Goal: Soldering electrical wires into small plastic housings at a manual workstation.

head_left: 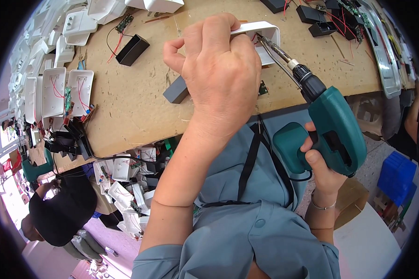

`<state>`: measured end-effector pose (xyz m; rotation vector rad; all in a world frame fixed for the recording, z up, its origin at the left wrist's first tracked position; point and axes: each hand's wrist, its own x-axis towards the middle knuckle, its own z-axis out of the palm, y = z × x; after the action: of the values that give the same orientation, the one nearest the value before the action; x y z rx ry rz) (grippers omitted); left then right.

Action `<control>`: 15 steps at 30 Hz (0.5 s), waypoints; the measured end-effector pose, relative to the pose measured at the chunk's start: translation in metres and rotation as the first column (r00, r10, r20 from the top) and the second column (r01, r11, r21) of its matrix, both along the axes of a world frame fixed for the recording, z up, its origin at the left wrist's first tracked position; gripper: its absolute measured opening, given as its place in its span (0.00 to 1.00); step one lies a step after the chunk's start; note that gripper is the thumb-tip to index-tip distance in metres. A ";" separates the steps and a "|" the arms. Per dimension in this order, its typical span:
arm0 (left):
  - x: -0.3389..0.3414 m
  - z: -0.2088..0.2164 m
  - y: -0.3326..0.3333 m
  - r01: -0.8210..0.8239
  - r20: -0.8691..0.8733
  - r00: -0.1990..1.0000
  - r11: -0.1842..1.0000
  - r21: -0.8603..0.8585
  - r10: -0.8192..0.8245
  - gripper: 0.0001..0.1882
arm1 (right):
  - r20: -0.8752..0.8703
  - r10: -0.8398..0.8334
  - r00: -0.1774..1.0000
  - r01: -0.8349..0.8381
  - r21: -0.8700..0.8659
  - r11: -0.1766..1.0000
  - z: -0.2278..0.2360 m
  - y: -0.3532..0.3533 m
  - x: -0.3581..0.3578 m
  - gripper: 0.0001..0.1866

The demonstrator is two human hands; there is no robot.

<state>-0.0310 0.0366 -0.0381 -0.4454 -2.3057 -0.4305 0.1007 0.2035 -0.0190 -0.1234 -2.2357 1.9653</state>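
My left hand (219, 69) is closed on a white plastic casing (272, 33), gripping it by its edge above the table. In my right hand (325, 172) is a green soldering gun (340, 123), held by its handle. Its metal tip reaches into the casing, close to a bit of red wire, beside my left fingers. The back of my left hand hides much of the casing and what the fingers do there. A dark grey box (176, 91) lies below my left hand. Part of a small green circuit board (263, 88) shows near the table's front edge.
A black box (132, 49) with a wired circuit board lies at left. White casings (54, 93) with wires crowd the left side; more black boxes (322, 29) sit at far right near a metal tray (381, 51). Another person (63, 209) is at lower left.
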 end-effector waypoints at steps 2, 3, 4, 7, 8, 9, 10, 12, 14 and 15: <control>0.000 0.000 0.000 -0.001 0.004 1.000 1.000 -0.004 0.001 0.03 | -0.014 -0.028 1.000 0.027 -0.028 0.999 0.002 0.000 -0.001 0.22; 0.000 0.000 0.000 -0.002 0.004 1.000 1.000 -0.004 0.002 0.03 | -0.006 -0.022 1.000 0.022 0.012 1.000 0.003 0.001 0.000 0.21; 0.000 0.000 -0.001 -0.001 0.002 1.000 1.000 -0.003 0.001 0.03 | 0.002 -0.016 1.000 0.016 0.052 0.999 0.004 0.001 0.000 0.20; 0.000 0.000 -0.001 -0.003 -0.001 1.000 1.000 -0.007 0.003 0.03 | 0.002 -0.052 0.999 0.052 0.005 0.999 0.004 -0.001 0.001 0.19; 0.000 0.000 -0.001 -0.007 0.000 1.000 1.000 -0.013 0.007 0.03 | 0.001 -0.053 0.999 0.053 0.006 0.999 0.004 -0.002 0.002 0.19; 0.000 0.000 -0.001 -0.007 0.000 1.000 1.000 -0.013 0.007 0.03 | 0.005 -0.058 0.998 0.058 0.019 0.998 0.005 -0.002 0.002 0.19; 0.000 -0.001 -0.001 -0.010 0.002 1.000 1.000 -0.014 0.010 0.03 | 0.008 -0.063 0.998 0.063 0.031 0.998 0.006 -0.002 0.002 0.19; 0.000 0.000 -0.001 -0.012 0.003 1.000 1.000 -0.013 0.012 0.03 | 0.004 -0.077 0.997 0.077 0.023 0.997 0.005 -0.003 0.003 0.18; 0.000 0.000 0.000 -0.009 0.014 1.000 1.000 -0.018 0.009 0.03 | -0.001 -0.092 0.996 0.092 0.015 0.996 0.006 -0.003 0.004 0.18; 0.001 0.001 0.000 -0.009 0.013 1.000 1.000 -0.018 0.009 0.03 | 0.000 -0.080 0.997 0.080 0.023 0.997 0.007 -0.003 0.004 0.18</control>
<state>-0.0304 0.0364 -0.0375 -0.4417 -2.3250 -0.4095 0.1046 0.2008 -0.0122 -0.2081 -2.2167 1.8987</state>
